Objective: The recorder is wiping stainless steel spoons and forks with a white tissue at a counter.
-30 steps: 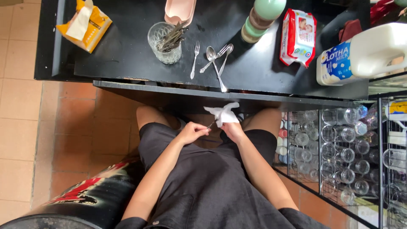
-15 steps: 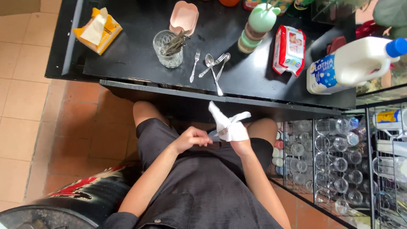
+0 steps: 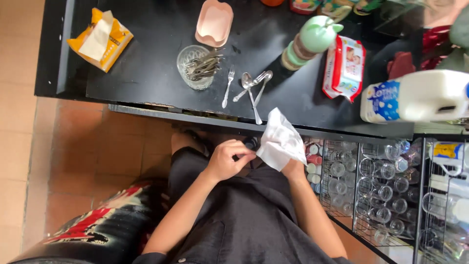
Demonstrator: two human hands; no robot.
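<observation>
White and crumpled, a soft paper tissue (image 3: 280,139) stands up over the person's right hand (image 3: 292,168), which is closed around its lower part so that most of that hand is hidden beneath the folds. The left hand (image 3: 225,160) sits just beside it with fingers curled together and pinched at the tissue's lower left edge; whether a small object lies inside the pinch cannot be told. Both hands hover above the lap, just below the front edge of the black table (image 3: 146,73). On that table, directly above the tissue, lie a silver metal fork (image 3: 227,87) and a few silver metal spoons (image 3: 254,88), fanned and overlapping. To their left stands a clear glass tumbler filled with cutlery (image 3: 198,66), and behind it a pale pink plastic tray (image 3: 214,23). An orange-and-yellow tissue pack (image 3: 100,39) rests near the table's left end. A wire rack of glass jars (image 3: 386,186) stands to the right.
</observation>
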